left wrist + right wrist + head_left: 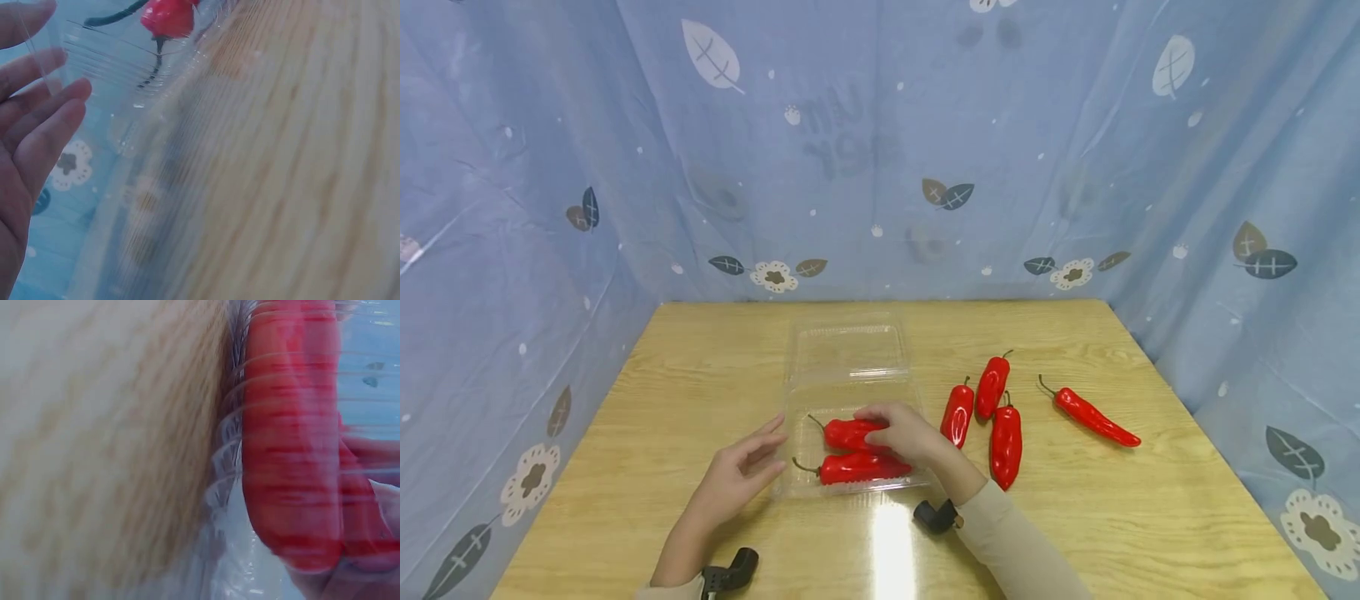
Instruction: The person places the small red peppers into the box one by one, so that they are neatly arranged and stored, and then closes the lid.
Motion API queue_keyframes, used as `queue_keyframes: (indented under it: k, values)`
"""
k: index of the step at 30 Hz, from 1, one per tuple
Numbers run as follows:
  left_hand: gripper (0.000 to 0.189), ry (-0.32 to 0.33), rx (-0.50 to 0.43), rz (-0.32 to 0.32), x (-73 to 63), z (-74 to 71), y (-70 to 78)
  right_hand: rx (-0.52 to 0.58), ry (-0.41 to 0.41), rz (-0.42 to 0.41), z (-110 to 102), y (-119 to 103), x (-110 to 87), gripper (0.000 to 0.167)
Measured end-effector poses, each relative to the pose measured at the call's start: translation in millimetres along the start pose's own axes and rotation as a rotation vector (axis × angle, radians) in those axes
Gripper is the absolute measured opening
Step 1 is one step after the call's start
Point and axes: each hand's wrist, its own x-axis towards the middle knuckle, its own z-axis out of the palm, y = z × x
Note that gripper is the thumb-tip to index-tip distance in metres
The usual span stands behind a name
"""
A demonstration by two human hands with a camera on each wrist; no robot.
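Note:
A clear plastic clamshell box (850,387) lies opened on the table, its lid folded back away from me. Two red chili peppers lie side by side in its near half, stems to the left. My right hand (910,433) reaches in from the right and holds the farther chili pepper (842,435) between thumb and fingers. The nearer chili pepper (857,469) lies along the front wall, seen through ribbed plastic in the right wrist view. At the box's left wall, my left hand (737,475) has relaxed fingers, with nothing in its grasp.
To the right of the box, a group of red chili peppers (1006,446) lies on the wooden table (700,375). One longer chili pepper (1093,417) rests apart, farther right. A blue patterned curtain (865,150) surrounds the table at the back and sides.

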Motion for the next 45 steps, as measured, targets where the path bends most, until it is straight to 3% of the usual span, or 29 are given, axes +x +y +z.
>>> queue_keyframes:
  k: [7, 15, 24, 38, 45]
  values:
    - [0.037, -0.001, -0.004, 0.006, 5.8, -2.2, 2.2, -0.095, 0.008, -0.005, -2, -3, 6.4, 0.039]
    - [0.037, 0.004, 0.027, 0.002, 13.1, -4.9, 3.0, -0.115, -0.015, -0.01, -6, -6, 10.7, 0.041]
    - [0.037, -0.009, 0.011, -0.006, 8.3, -3.0, 0.8, -0.137, -0.045, -0.052, -4, -2, 8.5, 0.034]
    - [0.037, -0.01, 0.011, -0.008, 6.5, -1.7, 2.1, -0.062, -0.017, -0.111, -6, -1, 6.8, 0.042]
    - [0.037, -0.002, 0.014, -0.016, 0.4, 1.2, 0.5, 0.077, 0.03, -0.143, -6, 1, 3.5, 0.042]
